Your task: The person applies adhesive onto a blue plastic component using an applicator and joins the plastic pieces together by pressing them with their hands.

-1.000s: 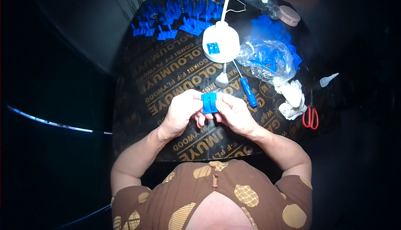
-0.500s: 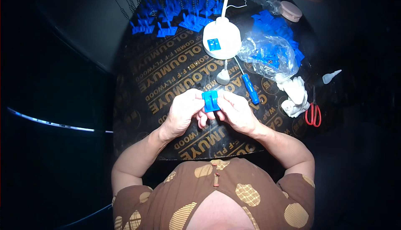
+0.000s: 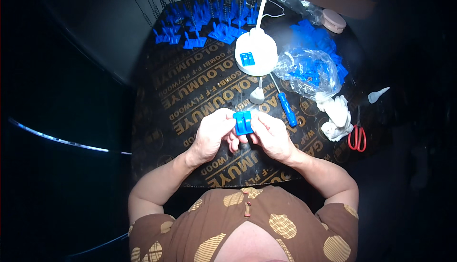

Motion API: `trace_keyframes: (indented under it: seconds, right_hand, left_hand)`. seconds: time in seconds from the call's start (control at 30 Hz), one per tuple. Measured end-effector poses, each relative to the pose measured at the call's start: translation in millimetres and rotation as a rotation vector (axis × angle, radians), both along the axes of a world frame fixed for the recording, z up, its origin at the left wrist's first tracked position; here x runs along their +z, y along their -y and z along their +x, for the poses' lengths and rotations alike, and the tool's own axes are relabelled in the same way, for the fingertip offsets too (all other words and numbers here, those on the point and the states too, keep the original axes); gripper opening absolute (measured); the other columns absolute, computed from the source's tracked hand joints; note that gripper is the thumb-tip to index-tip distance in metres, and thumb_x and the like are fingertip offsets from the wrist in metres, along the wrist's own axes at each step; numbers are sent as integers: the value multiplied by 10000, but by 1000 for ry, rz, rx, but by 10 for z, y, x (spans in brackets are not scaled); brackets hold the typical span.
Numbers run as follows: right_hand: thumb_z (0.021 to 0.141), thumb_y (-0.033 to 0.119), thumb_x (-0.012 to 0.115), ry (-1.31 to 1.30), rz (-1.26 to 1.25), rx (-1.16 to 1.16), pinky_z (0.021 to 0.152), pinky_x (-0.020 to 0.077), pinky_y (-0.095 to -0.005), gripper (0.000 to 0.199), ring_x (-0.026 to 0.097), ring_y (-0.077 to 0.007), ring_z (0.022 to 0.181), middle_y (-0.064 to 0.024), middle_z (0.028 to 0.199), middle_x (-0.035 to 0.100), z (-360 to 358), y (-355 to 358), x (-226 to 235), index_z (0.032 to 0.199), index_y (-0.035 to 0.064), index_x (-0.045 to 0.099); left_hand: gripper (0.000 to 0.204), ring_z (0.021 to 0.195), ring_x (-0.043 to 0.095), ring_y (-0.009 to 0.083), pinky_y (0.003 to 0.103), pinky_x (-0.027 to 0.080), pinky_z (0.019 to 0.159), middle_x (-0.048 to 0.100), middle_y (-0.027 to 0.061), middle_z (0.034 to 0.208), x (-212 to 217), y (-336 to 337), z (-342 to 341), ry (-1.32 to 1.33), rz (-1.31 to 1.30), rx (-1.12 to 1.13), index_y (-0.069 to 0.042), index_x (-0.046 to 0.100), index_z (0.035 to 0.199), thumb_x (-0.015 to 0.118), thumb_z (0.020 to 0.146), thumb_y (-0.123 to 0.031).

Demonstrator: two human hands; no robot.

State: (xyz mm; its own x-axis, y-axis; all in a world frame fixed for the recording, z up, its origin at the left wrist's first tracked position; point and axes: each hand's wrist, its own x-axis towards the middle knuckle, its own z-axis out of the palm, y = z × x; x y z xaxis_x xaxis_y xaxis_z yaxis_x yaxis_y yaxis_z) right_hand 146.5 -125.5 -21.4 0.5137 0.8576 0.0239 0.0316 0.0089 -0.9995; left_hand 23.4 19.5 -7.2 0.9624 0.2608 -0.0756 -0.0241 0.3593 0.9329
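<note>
Between my two hands is a small square blue plastic part (image 3: 243, 123) with a raised, slotted middle. My left hand (image 3: 212, 136) pinches its left edge, thumb on top and fingers curled beneath. On its right edge, my right hand (image 3: 272, 136) grips it in the same way. Just beyond my hands stands a small white nozzle bottle (image 3: 257, 95). A blue-handled screwdriver (image 3: 287, 109) lies to the right of it. A similar blue part (image 3: 247, 59) rests on the round white lamp base (image 3: 257, 69).
Blue parts with upright spikes and black springs (image 3: 190, 21) crowd the far left. At the far right are loose blue parts (image 3: 312, 33), a clear plastic bag (image 3: 309, 71) of more, and a pinkish round case (image 3: 334, 21). White cloth (image 3: 337, 119), red-handled scissors (image 3: 357, 138) and a white nozzle cap (image 3: 378, 95) lie right.
The whole table scene has shifted slightly down in the picture as the view moved. Both hands keep their hold on the blue part, which appears slightly turned.
</note>
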Motion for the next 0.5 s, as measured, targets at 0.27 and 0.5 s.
trace_keyframes:
  seconds: [0.27,0.5]
  right_hand:
    - [931,138,496,101,52,-18,496,374,-289,256,479,-129,519,-61,576,516,-27,-1,32,714,12,549]
    - [927,137,501,10,40,44,507,381,-291,254,486,-145,523,-62,570,505,15,9,113,713,8,547]
  left_hand:
    - [247,589,617,149,228,512,535,647,172,816,63,49,9,7,113,30,64,502,1072,492,945,-148]
    - [220,581,613,140,218,509,529,647,161,797,111,44,5,-11,129,37,67,515,1050,503,933,-120]
